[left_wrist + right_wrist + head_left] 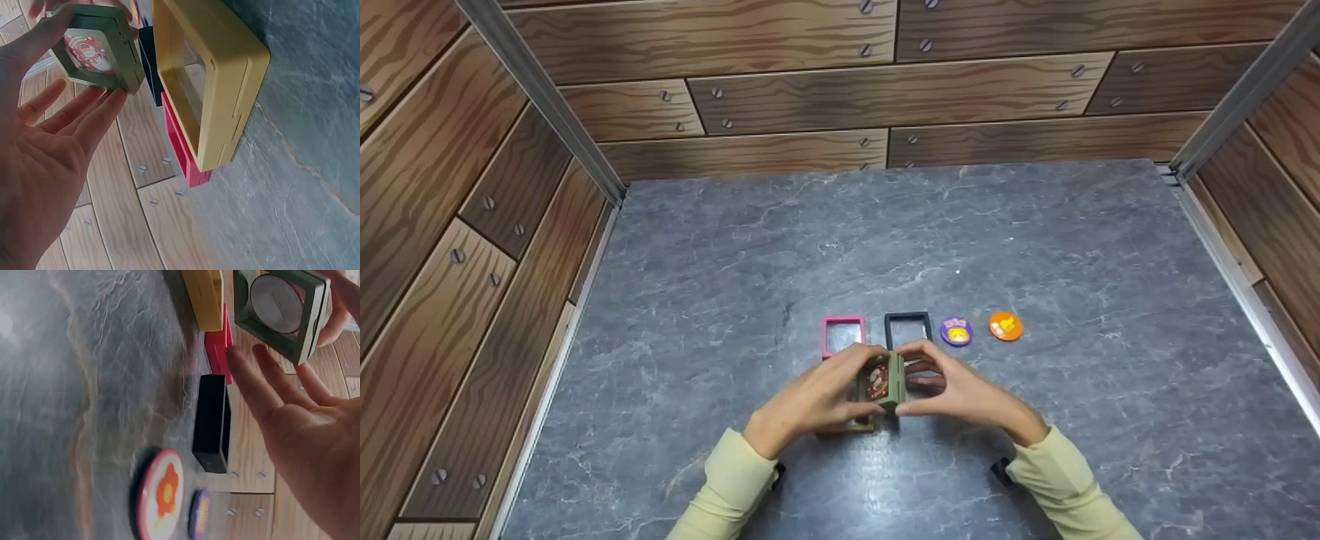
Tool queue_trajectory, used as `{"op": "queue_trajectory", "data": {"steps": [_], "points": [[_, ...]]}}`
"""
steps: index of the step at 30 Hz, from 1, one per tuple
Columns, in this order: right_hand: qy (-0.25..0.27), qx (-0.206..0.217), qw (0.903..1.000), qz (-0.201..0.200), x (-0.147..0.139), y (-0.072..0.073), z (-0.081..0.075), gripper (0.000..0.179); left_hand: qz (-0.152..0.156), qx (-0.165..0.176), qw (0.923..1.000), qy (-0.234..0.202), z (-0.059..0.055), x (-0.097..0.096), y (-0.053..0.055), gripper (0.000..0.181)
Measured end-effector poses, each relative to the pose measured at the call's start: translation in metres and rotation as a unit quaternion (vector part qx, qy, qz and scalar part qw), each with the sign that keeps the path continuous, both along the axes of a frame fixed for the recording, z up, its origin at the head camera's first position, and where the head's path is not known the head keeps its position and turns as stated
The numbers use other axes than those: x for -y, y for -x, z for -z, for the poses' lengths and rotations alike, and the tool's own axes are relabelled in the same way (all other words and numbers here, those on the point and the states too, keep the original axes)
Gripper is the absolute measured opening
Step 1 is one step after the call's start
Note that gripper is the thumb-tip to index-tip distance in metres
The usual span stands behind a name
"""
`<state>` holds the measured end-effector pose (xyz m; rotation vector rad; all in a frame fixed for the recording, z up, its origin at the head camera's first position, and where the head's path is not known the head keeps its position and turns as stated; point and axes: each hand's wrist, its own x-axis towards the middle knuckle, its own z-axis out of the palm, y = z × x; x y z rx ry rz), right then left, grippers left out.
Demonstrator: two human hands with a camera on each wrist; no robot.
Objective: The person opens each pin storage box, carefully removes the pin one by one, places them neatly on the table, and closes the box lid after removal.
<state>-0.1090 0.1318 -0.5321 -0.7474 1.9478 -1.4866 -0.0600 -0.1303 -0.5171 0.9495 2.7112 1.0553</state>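
Both hands hold a small green frame (896, 382) tilted up above the table; a red round badge with a cartoon figure (90, 54) shows inside it. My left hand (817, 394) grips its left side, thumb on one edge and fingers on the opposite one. From the right, my right hand (960, 386) pinches the frame's edges between thumb and fingertips. The badge's pale back (277, 304) faces the right wrist view. Beneath the left hand lies a yellow frame (230, 73), mostly hidden in the head view.
Behind the hands lie a pink frame (843, 319) and a black frame (907, 316). To their right are a purple badge (957, 331) and an orange badge (1006, 326). A flower badge (163, 495) shows near the right hand. Wood-patterned walls (802, 97) enclose the grey tabletop (720, 262).
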Motion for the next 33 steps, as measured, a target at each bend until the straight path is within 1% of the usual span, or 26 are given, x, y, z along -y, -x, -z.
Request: {"op": "queue_trajectory", "data": {"steps": [3,6,9,12,18,22,27,30,33], "points": [[-0.037,-0.054,0.9979,0.003,-0.001,-0.003,-0.003,0.076,0.005,-0.006,0.9999,0.011,0.001,-0.003,0.0,0.074],[-0.07,-0.101,0.9924,0.007,-0.004,-0.005,-0.004,0.075,0.008,-0.006,0.9998,0.017,0.002,-0.006,0.0,0.074],[-0.098,-0.14,0.9853,0.014,-0.008,-0.007,-0.005,0.075,0.01,-0.005,0.9998,0.015,0.003,-0.009,0.0,0.075],[-0.115,-0.168,0.9789,0.019,-0.014,-0.008,-0.007,0.075,0.015,-0.009,0.9999,0.003,0.004,-0.011,-0.001,0.076],[-0.154,-0.207,0.966,0.019,-0.025,-0.012,-0.007,0.077,0.02,-0.02,0.9993,-0.025,0.009,-0.012,-0.002,0.077],[-0.183,-0.236,0.9543,0.016,-0.028,-0.013,-0.007,0.08,0.012,-0.009,0.9997,-0.02,0.01,-0.013,-0.004,0.082],[-0.201,-0.268,0.942,0.011,-0.029,-0.014,-0.006,0.08,-0.003,0.009,0.9999,-0.005,0.012,-0.014,-0.007,0.093],[-0.208,-0.278,0.9376,0.007,-0.03,-0.014,-0.005,0.08,-0.003,0.007,1.0,-0.004,0.014,-0.015,-0.009,0.089],[-0.216,-0.28,0.9352,0.007,-0.03,-0.014,-0.004,0.078,0.0,0.003,1.0,-0.006,0.015,-0.016,-0.008,0.083]]}}
